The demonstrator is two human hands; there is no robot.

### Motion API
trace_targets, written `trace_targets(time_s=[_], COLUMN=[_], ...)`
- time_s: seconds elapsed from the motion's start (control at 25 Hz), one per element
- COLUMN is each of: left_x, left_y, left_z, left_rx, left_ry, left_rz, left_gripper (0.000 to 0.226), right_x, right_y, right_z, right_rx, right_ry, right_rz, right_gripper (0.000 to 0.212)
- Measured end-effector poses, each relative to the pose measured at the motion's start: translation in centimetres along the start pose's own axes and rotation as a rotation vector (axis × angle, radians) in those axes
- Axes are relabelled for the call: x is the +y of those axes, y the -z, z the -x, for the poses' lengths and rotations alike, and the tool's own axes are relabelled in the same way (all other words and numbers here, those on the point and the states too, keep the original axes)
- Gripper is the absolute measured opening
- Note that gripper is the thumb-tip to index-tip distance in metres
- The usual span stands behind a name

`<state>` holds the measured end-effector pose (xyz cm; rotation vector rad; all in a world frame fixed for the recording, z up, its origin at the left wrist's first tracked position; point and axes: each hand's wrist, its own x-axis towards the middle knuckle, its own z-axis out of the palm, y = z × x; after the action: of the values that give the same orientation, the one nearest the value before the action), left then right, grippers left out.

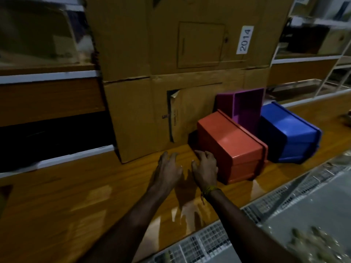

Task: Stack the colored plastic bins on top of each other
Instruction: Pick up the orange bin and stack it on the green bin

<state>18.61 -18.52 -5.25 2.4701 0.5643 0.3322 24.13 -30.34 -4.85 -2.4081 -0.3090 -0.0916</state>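
Note:
Three plastic bins sit on a wooden counter [76,196]. The red bin [231,145] lies upside down, nearest to me. Behind it a purple bin [245,107] stands on its side with its opening facing me. A blue bin [288,133] lies overturned to the right. My right hand [206,166] rests against the red bin's left end, fingers spread and relaxed. My left hand [169,168] hovers just left of it over the counter, fingers loosely spread, holding nothing.
A large cardboard box [171,73] labelled 2014 stands behind the bins against shelving. A wire mesh surface [284,224] runs along the counter's near right edge. Shelves with boxes fill the left and right background.

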Motion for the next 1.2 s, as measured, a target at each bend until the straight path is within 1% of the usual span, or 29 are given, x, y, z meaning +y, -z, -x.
trace_targets(time_s=[0.16,0.28,0.4,0.48,0.56,0.64,0.84,0.92,1.08,1.2], left_x=[6.4,9.8,12.0,12.6,12.4,12.0,10.2,9.0,6.2,3.9], left_y=[-4.3,-6.2,-7.9,-8.8,-9.5,-9.5,-7.7,-6.6,-3.7,-1.3], left_z=[-3.3,-5.3,-6.2,-6.4,-6.5,-6.6,-6.4,-6.2,-5.8,-5.5], left_rx=[-0.046,-0.079,-0.126,-0.168,-0.208,-0.195,-0.131,-0.113,-0.098,-0.032], left_ry=[-0.117,-0.201,-0.317,-0.359,-0.382,-0.403,-0.410,-0.404,-0.384,-0.356], left_rz=[0.087,0.117,0.114,0.112,0.074,0.022,0.006,0.007,-0.019,-0.017], left_gripper=[0.055,0.055,0.059,0.064,0.063,0.055,0.038,0.035,0.044,0.052], right_x=[4.4,6.3,8.3,9.3,9.7,9.4,6.9,5.4,2.8,1.5], right_y=[4.9,7.2,8.5,9.1,9.3,9.1,8.4,7.8,6.0,4.6], right_z=[-5.3,-8.3,-10.5,-11.6,-12.3,-12.5,-12.1,-11.5,-9.1,-7.0], right_rx=[0.167,0.268,0.270,0.252,0.240,0.248,0.286,0.288,0.276,0.220], right_ry=[0.032,0.021,-0.063,-0.131,-0.154,-0.156,-0.183,-0.171,-0.106,-0.058], right_rz=[0.040,0.135,0.250,0.302,0.382,0.448,0.382,0.374,0.367,0.362], right_gripper=[0.040,0.041,0.045,0.048,0.049,0.046,0.040,0.038,0.028,0.026])
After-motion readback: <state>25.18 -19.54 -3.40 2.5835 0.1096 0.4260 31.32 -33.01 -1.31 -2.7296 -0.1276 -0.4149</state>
